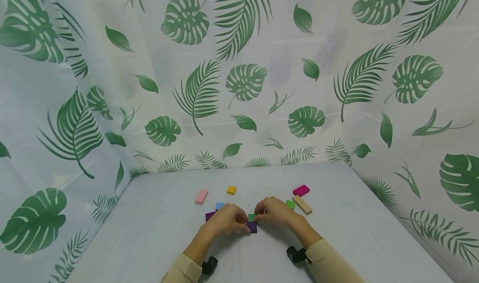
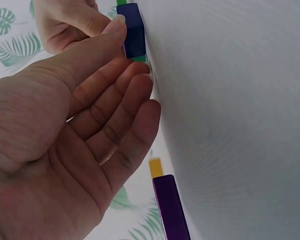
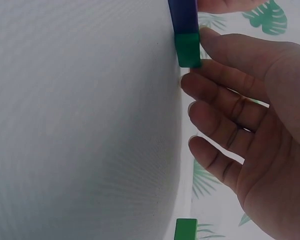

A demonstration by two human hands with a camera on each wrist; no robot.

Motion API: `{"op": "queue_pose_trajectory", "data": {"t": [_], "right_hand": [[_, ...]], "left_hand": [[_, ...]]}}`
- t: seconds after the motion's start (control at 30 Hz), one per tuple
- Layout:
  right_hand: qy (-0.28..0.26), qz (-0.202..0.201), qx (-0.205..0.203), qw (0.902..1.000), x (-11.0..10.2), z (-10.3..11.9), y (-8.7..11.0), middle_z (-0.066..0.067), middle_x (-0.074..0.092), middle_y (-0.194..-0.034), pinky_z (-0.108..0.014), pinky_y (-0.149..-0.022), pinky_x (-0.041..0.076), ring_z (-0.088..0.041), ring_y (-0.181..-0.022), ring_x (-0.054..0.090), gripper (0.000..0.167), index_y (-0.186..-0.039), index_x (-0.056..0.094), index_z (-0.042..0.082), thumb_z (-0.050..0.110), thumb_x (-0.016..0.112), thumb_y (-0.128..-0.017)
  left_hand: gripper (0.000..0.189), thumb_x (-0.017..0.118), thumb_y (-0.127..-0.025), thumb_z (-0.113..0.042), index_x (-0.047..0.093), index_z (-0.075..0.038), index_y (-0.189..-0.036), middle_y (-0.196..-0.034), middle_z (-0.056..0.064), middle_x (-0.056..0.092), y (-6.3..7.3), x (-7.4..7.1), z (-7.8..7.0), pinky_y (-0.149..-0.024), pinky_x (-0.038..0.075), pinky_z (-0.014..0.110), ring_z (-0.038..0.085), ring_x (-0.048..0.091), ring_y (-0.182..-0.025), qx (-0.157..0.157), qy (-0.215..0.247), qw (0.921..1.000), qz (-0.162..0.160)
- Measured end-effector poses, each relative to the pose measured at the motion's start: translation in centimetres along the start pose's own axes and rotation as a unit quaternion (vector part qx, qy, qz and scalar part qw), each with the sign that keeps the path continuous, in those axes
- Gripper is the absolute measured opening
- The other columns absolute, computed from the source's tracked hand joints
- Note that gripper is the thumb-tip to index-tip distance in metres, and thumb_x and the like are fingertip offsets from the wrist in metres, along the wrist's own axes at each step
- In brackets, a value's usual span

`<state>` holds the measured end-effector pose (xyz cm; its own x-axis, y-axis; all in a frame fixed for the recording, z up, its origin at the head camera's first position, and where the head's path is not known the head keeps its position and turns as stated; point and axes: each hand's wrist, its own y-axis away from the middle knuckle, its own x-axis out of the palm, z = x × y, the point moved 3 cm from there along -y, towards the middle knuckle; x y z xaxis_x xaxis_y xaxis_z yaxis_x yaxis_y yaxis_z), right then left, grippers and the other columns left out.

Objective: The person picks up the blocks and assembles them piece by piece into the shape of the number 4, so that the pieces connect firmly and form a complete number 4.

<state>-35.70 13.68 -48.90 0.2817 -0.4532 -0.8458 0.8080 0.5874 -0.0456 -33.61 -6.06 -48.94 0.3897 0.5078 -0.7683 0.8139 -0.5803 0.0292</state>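
Note:
Near the front middle of the table, a dark blue-purple block [image 1: 252,227] lies directly in front of a green block [image 1: 252,217]. My left hand [image 1: 226,220] is at their left side, its thumb tip against the dark block [image 2: 135,32] and the other fingers loosely bent. From the other side, my right hand [image 1: 276,211] reaches the green block [image 3: 188,51], thumb and forefinger tips right at its edge. The remaining right fingers are spread and slightly curved. Part of a purple block [image 1: 210,216] and a light blue block [image 1: 219,206] show beyond my left hand.
Farther back lie a pink block [image 1: 201,196] and a yellow block [image 1: 231,190]. To the right are a magenta block [image 1: 301,190], a bright green block [image 1: 290,204] and a wood-coloured block [image 1: 302,205]. Leaf-printed curtains [image 1: 277,58] enclose the white table [image 1: 149,233].

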Motion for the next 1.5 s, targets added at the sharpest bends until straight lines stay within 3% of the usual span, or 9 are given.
{"op": "queue_pose_trajectory", "data": {"t": [0.8, 1.2, 1.5], "right_hand": [[0.002, 0.0, 0.001, 1.0, 0.2, -0.26, -0.16, 0.015, 0.07, -0.082, -0.026, -0.069, 0.05, -0.007, -0.078, 0.058, 0.013, -0.099, 0.081, 0.018, 0.029, 0.08, -0.093], [0.015, -0.007, -0.022, 0.9996, 0.01, 0.03, 0.01, 0.015, 0.072, -0.084, -0.025, -0.07, 0.049, -0.004, -0.078, 0.058, 0.011, -0.098, 0.081, 0.018, 0.027, 0.08, -0.092], [0.009, -0.005, -0.023, 0.9997, -0.03, 0.03, 0.04, 0.012, 0.075, -0.087, -0.026, -0.069, 0.051, -0.005, -0.078, 0.059, 0.013, -0.1, 0.082, 0.015, 0.026, 0.079, -0.093]], "left_hand": [[0.023, 0.089, -0.083, -0.031, 0.08, -0.014, -0.096, -0.076, -0.013, 0.069, -0.03, -0.07, -0.21, -0.06, 0.051, 0.02, 0.003, 0.059, -0.067, 0.004, -0.028, 0.9996, -0.008], [0.04, 0.09, -0.082, -0.031, 0.078, -0.016, -0.118, -0.073, -0.012, 0.067, -0.21, 0.12, -0.17, -0.055, 0.048, 0.021, 0.003, 0.056, -0.061, 0.004, -0.033, 0.9994, -0.007], [0.037, 0.089, -0.083, -0.031, 0.081, -0.017, -0.117, -0.073, -0.013, 0.07, -0.13, 0.02, -0.16, -0.052, 0.044, 0.02, 0.002, 0.054, -0.058, 0.011, -0.03, 0.9995, -0.008]]}}
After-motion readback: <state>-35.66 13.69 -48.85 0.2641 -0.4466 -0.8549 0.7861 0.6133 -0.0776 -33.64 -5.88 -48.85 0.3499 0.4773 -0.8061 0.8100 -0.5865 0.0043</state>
